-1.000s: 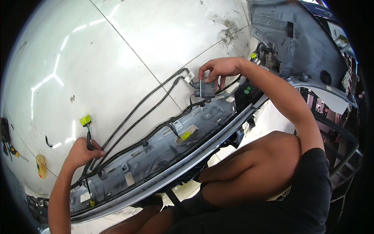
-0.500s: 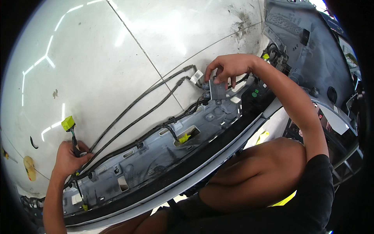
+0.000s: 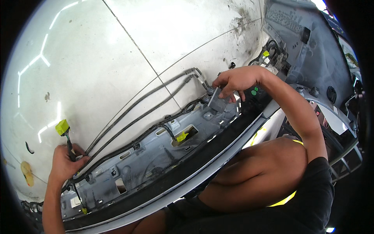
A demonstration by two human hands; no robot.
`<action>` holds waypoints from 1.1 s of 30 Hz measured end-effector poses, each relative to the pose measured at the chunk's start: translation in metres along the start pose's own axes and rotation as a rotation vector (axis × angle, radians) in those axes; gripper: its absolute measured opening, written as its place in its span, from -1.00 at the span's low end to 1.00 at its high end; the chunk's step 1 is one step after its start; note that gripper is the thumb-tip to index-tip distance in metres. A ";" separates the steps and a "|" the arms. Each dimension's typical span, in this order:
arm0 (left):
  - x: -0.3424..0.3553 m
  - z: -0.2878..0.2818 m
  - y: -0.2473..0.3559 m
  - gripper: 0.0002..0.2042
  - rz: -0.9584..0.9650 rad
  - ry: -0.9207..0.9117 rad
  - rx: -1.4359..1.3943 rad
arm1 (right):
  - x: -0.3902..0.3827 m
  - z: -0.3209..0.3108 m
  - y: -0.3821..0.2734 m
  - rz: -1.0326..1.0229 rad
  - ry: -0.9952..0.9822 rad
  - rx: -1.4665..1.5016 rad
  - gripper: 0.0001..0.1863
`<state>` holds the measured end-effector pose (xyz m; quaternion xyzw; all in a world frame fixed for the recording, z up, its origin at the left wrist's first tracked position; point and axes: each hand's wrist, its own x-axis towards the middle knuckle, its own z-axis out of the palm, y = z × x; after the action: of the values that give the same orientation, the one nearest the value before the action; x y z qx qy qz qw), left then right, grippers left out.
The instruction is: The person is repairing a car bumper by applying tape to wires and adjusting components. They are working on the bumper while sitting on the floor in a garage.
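Note:
A long grey car bumper (image 3: 146,162) lies across the floor in front of me, with a black wiring harness (image 3: 117,158) running along its far side. My right hand (image 3: 239,82) pinches a flat grey box-shaped module (image 3: 219,102) between thumb and fingers; dark plugs with cables join its left edge. The module is tilted over the bumper's inner face; whether it touches is unclear. At the left end, my left hand (image 3: 67,163) is closed round a black taped cable, from which a yellow connector (image 3: 62,127) sticks up. Two loose black cables (image 3: 150,93) loop between the hands.
Another yellow connector (image 3: 182,136) sits by an opening in the bumper. A yellow-handled tool (image 3: 27,173) and a small black hooked piece (image 3: 29,147) lie on the tiled floor (image 3: 97,70) at the left. A large grey panel (image 3: 300,50) stands at the right.
My right hand has moved the module a little nearer to me and tilted it over the bumper. The left hand keeps its hold on the cable. The view has shifted slightly.

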<state>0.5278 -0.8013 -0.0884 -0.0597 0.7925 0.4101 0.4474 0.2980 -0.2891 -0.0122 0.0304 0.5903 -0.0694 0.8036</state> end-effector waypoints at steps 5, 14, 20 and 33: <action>0.002 0.004 -0.013 -0.78 0.090 0.036 0.009 | 0.009 0.014 -0.006 0.178 -0.101 -0.229 -0.41; -0.013 -0.007 0.003 -0.77 -0.006 -0.024 0.078 | 0.015 0.040 -0.009 0.075 -0.217 -0.599 -0.59; -0.028 -0.005 0.027 -0.69 -0.019 -0.146 0.193 | 0.013 0.062 -0.006 0.026 -0.136 -0.666 -0.63; -0.044 0.023 0.046 -0.61 0.209 -0.160 0.383 | 0.002 0.120 -0.060 -0.125 -0.034 -0.511 -0.42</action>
<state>0.5477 -0.7673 -0.0331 0.1413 0.8197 0.2998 0.4672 0.4030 -0.3641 0.0236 -0.2111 0.5756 0.0316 0.7893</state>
